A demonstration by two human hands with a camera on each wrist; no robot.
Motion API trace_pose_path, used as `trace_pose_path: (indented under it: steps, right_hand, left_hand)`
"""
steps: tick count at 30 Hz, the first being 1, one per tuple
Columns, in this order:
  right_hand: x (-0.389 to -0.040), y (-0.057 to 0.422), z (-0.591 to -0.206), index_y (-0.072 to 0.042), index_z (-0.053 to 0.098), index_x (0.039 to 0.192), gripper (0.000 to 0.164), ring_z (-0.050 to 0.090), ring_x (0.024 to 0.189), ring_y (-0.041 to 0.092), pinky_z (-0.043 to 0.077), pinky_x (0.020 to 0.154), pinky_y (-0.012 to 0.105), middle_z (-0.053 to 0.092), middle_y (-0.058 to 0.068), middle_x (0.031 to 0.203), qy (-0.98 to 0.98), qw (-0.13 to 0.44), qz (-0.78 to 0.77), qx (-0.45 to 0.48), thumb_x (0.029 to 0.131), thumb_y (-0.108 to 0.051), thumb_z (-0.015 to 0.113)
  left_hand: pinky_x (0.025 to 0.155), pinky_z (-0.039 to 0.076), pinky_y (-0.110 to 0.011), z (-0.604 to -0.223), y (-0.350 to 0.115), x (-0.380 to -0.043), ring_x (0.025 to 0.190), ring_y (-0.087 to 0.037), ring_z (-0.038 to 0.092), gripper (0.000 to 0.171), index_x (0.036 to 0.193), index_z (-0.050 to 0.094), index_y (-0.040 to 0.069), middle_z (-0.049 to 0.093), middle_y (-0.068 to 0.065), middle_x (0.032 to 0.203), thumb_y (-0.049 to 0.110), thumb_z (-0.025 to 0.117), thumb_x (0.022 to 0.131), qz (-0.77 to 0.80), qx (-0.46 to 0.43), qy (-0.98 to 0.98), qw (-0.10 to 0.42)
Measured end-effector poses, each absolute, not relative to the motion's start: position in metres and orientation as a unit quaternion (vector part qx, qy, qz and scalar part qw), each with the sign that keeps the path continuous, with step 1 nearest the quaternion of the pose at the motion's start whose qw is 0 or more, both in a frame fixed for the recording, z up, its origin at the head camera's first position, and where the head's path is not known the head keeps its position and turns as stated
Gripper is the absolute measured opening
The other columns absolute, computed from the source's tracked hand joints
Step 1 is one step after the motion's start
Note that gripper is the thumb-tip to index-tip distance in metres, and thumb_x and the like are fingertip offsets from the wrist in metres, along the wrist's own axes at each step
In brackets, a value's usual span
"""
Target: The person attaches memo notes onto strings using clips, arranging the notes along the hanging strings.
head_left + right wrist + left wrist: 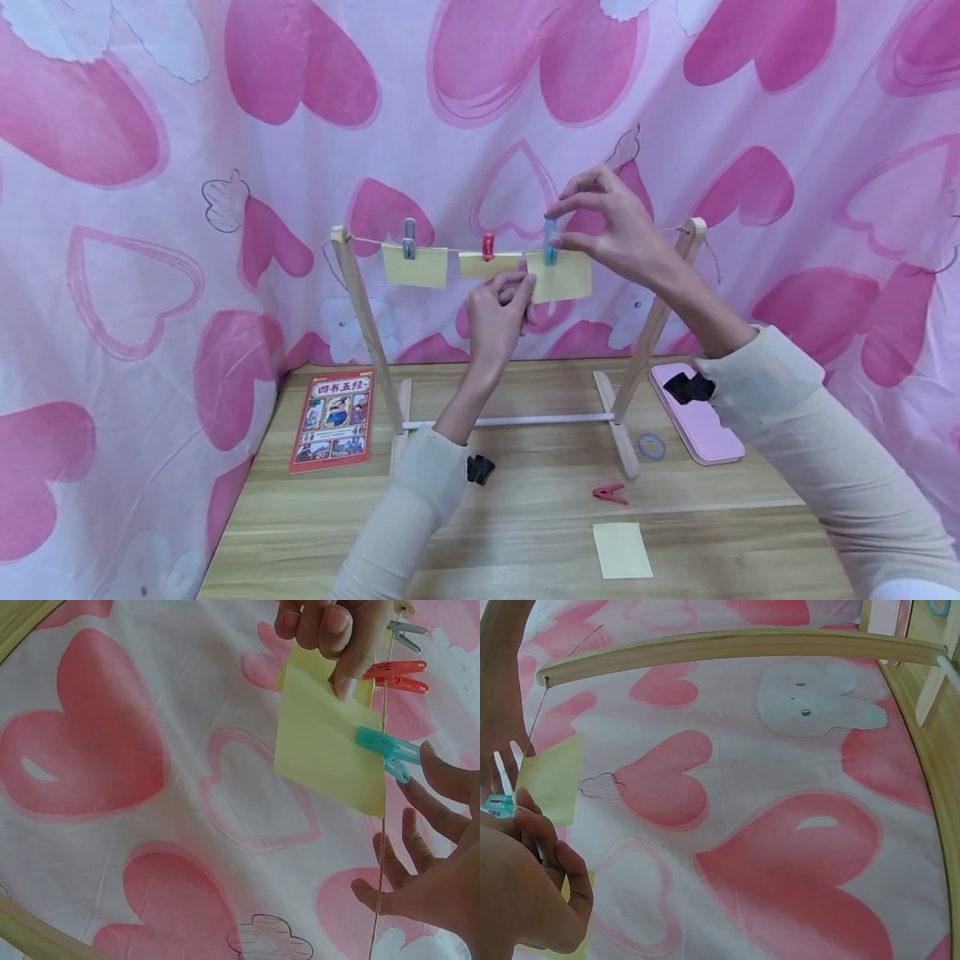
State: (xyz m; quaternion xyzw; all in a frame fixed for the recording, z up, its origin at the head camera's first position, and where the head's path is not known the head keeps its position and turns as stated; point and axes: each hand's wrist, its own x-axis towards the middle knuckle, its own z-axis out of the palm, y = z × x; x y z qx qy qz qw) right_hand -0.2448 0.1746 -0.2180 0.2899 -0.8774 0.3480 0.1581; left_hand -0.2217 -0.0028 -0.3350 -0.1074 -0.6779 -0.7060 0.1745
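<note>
My left hand (498,315) pinches the lower left edge of a yellow sticky note (566,279), with the thumb on its front in the right wrist view. A blue clothespin (386,746) clips that note to a string (382,855). The right hand (611,223) has thumb and index finger at the clothespin's two handles, the other fingers spread apart from it. Left along the string, a red clothespin (488,246) holds a second yellow note (476,266), and a grey clothespin (409,239) holds a third note (427,273).
The string spans a wooden frame (365,321) with a white crossbar (517,421). On the table (300,533) lie a red book (333,421), a loose red clothespin (611,494), a yellow note (622,551), a tape ring (652,447) and a pink case (701,421). A heart-patterned curtain (420,150) hangs behind.
</note>
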Motion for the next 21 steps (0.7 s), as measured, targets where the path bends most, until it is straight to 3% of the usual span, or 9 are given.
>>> trace_pose_path:
  steps: [7, 9, 13, 15, 17, 21]
  right_hand:
    - [-0.241, 0.182, -0.219, 0.004, 0.074, 0.133, 0.044, 0.052, 0.14, 0.037, 0.043, 0.119, 0.059, 0.058, 0.021, 0.142, -0.869, 0.166, 0.337, 0.323, 0.092, -0.002, 0.088]
    - [-0.237, 0.183, -0.221, 0.003, 0.073, 0.135, 0.046, 0.053, 0.14, 0.035, 0.045, 0.118, 0.055, 0.06, 0.02, 0.143, -0.863, 0.184, 0.337, 0.329, 0.092, -0.002, 0.088]
    - [-0.217, 0.188, -0.23, -0.001, 0.073, 0.137, 0.043, 0.06, 0.138, 0.026, 0.047, 0.119, 0.036, 0.07, 0.014, 0.141, -0.839, 0.222, 0.356, 0.348, 0.096, 0.001, 0.082]
    - [-0.203, 0.191, -0.238, -0.001, 0.073, 0.136, 0.041, 0.064, 0.136, 0.02, 0.046, 0.12, 0.028, 0.074, 0.013, 0.138, -0.819, 0.233, 0.364, 0.378, 0.096, 0.005, 0.079]
    - [-0.189, 0.194, -0.249, 0.001, 0.073, 0.135, 0.04, 0.066, 0.135, 0.016, 0.047, 0.119, 0.023, 0.076, 0.013, 0.135, -0.796, 0.235, 0.368, 0.419, 0.095, 0.008, 0.077]
    - [-0.163, 0.205, -0.273, -0.001, 0.075, 0.132, 0.027, 0.07, 0.13, 0.013, 0.051, 0.111, 0.016, 0.077, 0.012, 0.132, -0.774, 0.228, 0.339, 0.483, 0.109, -0.014, 0.071]
  left_hand:
    - [0.045, 0.037, -0.016, -0.349, -0.002, -0.219, 0.047, -0.007, 0.052, 0.022, 0.119, 0.077, -0.007, 0.07, -0.031, 0.074, 0.012, 0.072, 0.108, -0.711, -0.095, -0.682, 0.14]
    - [0.045, 0.038, -0.016, -0.352, -0.003, -0.219, 0.047, -0.006, 0.052, 0.022, 0.12, 0.076, -0.007, 0.069, -0.026, 0.071, 0.011, 0.072, 0.108, -0.715, -0.097, -0.68, 0.133]
    - [0.046, 0.038, -0.016, -0.356, -0.004, -0.219, 0.048, -0.006, 0.052, 0.022, 0.12, 0.075, -0.007, 0.066, -0.002, 0.063, 0.01, 0.071, 0.108, -0.71, -0.104, -0.684, 0.127]
    - [0.047, 0.038, -0.016, -0.358, -0.005, -0.219, 0.048, -0.006, 0.052, 0.023, 0.121, 0.075, -0.008, 0.064, 0.004, 0.062, 0.01, 0.071, 0.108, -0.708, -0.108, -0.687, 0.124]
    - [0.047, 0.039, -0.016, -0.359, -0.005, -0.219, 0.049, -0.006, 0.052, 0.023, 0.121, 0.074, -0.009, 0.065, 0.002, 0.062, 0.01, 0.071, 0.108, -0.704, -0.112, -0.69, 0.122]
    - [0.049, 0.04, -0.016, -0.364, -0.006, -0.219, 0.051, -0.007, 0.054, 0.023, 0.12, 0.074, -0.009, 0.069, -0.009, 0.066, 0.01, 0.071, 0.108, -0.695, -0.12, -0.699, 0.114]
